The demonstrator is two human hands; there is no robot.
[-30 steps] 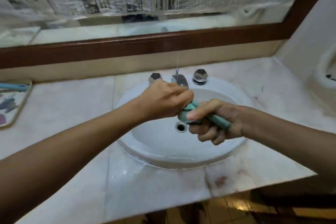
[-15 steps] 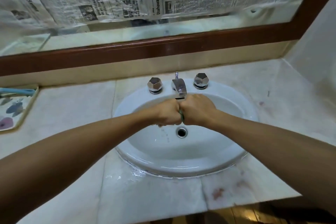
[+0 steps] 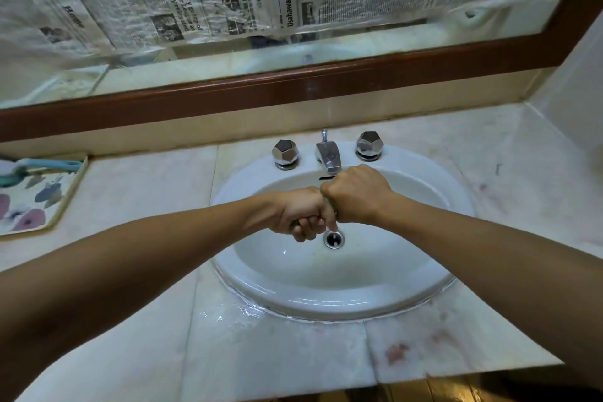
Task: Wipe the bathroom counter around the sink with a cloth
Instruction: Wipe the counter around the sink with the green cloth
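The left grip (image 3: 300,210) and right grip (image 3: 357,197) are each clenched round the cloth (image 3: 334,209), knuckles touching, over the sink (image 3: 326,302) beside the drain (image 3: 333,238). That is likely so wrung water falls into the bowl, not onto the worktop (image 3: 277,356). Only a sliver of cloth shows between them.

Tray (image 3: 62,199) left of sink (image 3: 424,287), on counter (image 3: 146,212)

Wht sink (image 3: 326,300), pale veined counter (image 3: 130,206), floral tray (image 3: 49,206), brown mirror frame (image 3: 293,88)
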